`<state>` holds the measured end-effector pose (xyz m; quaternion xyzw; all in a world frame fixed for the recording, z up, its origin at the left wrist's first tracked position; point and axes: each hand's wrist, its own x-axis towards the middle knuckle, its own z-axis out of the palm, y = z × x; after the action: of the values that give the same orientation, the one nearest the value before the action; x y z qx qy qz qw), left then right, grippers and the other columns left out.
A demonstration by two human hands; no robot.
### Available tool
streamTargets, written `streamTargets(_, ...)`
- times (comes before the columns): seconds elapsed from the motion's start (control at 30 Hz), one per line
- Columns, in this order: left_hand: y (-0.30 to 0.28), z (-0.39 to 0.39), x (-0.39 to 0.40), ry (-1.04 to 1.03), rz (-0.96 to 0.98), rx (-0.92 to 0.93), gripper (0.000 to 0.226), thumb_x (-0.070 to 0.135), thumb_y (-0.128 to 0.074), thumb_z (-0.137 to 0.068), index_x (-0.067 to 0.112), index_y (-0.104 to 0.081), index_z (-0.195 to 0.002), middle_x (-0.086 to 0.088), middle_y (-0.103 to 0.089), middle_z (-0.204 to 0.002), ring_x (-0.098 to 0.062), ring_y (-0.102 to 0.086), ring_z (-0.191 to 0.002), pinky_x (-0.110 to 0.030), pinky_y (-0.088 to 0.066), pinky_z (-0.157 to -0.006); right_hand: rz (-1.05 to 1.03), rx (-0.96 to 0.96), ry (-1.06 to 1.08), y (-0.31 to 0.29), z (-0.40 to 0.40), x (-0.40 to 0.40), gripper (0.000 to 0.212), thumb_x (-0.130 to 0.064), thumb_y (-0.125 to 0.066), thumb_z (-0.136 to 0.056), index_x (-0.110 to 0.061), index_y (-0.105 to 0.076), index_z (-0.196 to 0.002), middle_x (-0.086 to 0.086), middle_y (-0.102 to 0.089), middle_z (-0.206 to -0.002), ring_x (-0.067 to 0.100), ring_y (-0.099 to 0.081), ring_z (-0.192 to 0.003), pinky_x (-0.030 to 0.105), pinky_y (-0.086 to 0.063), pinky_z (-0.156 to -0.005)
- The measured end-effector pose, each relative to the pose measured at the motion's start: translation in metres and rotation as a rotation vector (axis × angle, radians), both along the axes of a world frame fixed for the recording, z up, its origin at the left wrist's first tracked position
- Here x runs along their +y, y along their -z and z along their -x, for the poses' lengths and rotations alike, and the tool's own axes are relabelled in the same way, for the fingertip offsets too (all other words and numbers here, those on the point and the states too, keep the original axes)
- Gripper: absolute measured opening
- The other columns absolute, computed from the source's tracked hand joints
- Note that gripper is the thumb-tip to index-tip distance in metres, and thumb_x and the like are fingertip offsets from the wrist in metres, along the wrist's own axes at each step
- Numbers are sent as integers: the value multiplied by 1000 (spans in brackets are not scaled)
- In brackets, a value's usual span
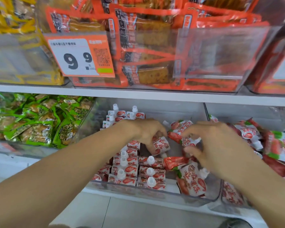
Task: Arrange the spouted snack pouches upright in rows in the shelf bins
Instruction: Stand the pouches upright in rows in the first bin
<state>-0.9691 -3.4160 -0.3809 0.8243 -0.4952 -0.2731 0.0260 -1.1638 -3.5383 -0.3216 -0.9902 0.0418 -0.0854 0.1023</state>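
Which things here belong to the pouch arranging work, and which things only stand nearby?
Belong to the job:
- left hand, holding a spouted pouch
- right hand, over the loose pouches
- upright pouch rows
- clear bin

Only nearby:
- green snack packs
- orange snack packs
- price tag
- yellow packs

Both my forearms reach forward and in, bare, wrists almost level. My left hand [148, 134] is palm down, fingers curled tight in a grip. My right hand [219, 145] is just beside it, palm down, fingers bent and spread, thumb tucked under toward the left.
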Motion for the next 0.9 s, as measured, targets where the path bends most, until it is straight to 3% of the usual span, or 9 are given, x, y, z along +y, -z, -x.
streamTargets(0.1,5,-2,-3,26,-25,-60,82,39,-92,-57,24,-54,-129,4,-53,-127,-18,-53,-110,-21,-40,-81,-79,30,-4,-2,-4,-12,39,-28,-88,-69,-32,-69,-104,-15,-61,-83,9,-60,-75,25,-52,-78)
streamTargets(0.2,5,5,-6,56,-29,-112,89,36,-92,-57,19,-47,-131,4,-48,-125,-14,-49,-107,-22,-42,-85,-71,215,-91,5,-11,-3,42,-33,-84,-73,-31,-64,-110,-11,-66,-101,11,-62,-91,30,-52,-82)
streamTargets(0.27,3,7,-6,40,8,-110,80,28,-91,-60,18,-51,-128,5,-51,-114,-12,-50,-98,-20,-40,-77,35,304,-115,9,-13,7,41,-32,-80,-74,-30,-61,-110,-6,-64,-102,19,-63,-94,32,-51,-76)
streamTargets(0.33,-2,5,-5,-11,45,-91,64,18,-85,-65,17,-58,-123,5,-58,-103,-18,-58,-93,-22,-43,-69,160,365,-125,10,-16,15,34,-29,-78,-73,-24,-55,-98,-4,-57,-88,24,-60,-85,32,-43,-65)
streamTargets(0.47,-28,7,3,-72,56,76,30,9,-71,-79,14,-64,-108,3,-69,-100,-15,-64,-90,-29,-54,-80,173,436,-86,13,-22,22,29,-11,-68,-81,-21,-60,-107,1,-53,-89,26,-59,-86,30,-38,-63)
streamTargets(0.57,-42,19,10,-5,-30,108,17,10,-65,-85,15,-60,-100,9,-60,-77,-8,-55,-69,-21,-45,-61,155,497,-101,19,-27,21,14,-1,-56,-85,-13,-50,-84,0,-43,-81,23,-50,-78,29,-34,-56)
streamTargets(0.67,-37,29,16,30,-64,113,14,10,-62,-86,19,-57,-96,10,-54,-67,-4,-48,-57,-22,-39,-55,145,563,-123,19,-30,19,33,6,-55,-80,-16,-33,-66,0,-37,-74,20,-44,-69,28,-26,-48)
streamTargets(0.8,-33,31,19,44,-62,70,11,15,-60,-90,23,-53,-96,12,-53,-73,-7,-51,-65,-23,-37,-55,115,535,-126,16,-31,15,19,7,-54,-79,-11,-48,-78,2,-43,-77,18,-47,-72,25,-31,-50)
streamTargets(0.9,-27,28,22,-12,8,125,24,9,-59,-91,29,-48,-99,18,-51,-72,0,-53,-66,-12,-39,-56,37,471,-115,11,-29,9,16,2,-53,-80,-10,-54,-91,4,-50,-85,22,-53,-83,34,-48,-67)
